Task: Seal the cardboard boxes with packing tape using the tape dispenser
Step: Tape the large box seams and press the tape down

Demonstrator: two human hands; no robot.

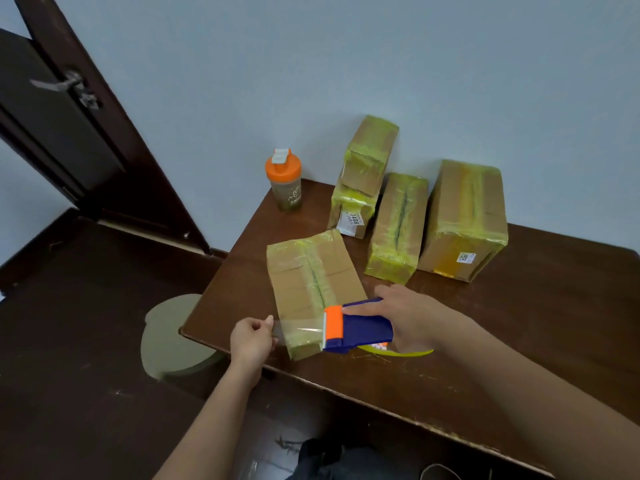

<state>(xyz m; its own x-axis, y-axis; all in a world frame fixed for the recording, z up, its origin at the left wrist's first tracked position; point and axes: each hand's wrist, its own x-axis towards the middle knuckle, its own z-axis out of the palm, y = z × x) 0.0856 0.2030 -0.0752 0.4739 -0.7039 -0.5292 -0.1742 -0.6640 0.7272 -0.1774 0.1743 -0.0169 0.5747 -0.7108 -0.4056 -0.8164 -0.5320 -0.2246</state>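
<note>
A flat cardboard box point(304, 275) with yellowish tape along its middle seam lies near the table's front left corner. My right hand point(405, 317) grips a blue and orange tape dispenser point(356, 325) just above the box's near end. A strip of clear tape point(298, 332) stretches left from the dispenser across that end. My left hand point(251, 339) pinches the strip's free end beside the box's left edge.
Three taped boxes point(362, 174) point(398, 226) point(464, 220) stand at the back of the dark wooden table point(519, 341), one with a smaller box stacked on it. An orange-lidded shaker bottle point(284, 180) stands at the back left. A round beige stool point(169, 336) sits left of the table, below a dark door point(52, 109).
</note>
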